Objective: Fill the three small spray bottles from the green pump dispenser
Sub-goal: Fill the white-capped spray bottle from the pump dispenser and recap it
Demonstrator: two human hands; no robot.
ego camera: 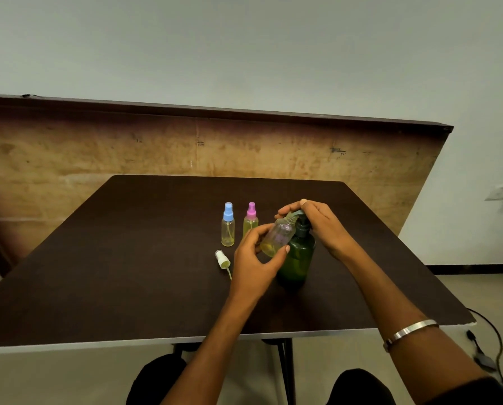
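Note:
My left hand [256,258] grips a small clear bottle [278,236] with no cap, tilted so its mouth sits under the spout of the green pump dispenser [298,258]. A little yellow liquid lies in its low end. My right hand [317,222] rests on top of the pump head, fingers curled over it. Two capped spray bottles stand behind on the dark table [127,273]: one with a blue cap [227,225] and one with a pink cap [251,219], both holding yellowish liquid. A white spray cap [222,260] with its tube lies on the table left of my left hand.
A wooden board [157,153] leans upright behind the table's far edge. Cables and a plug [484,355] lie on the floor at the right. My knees show below the table's near edge.

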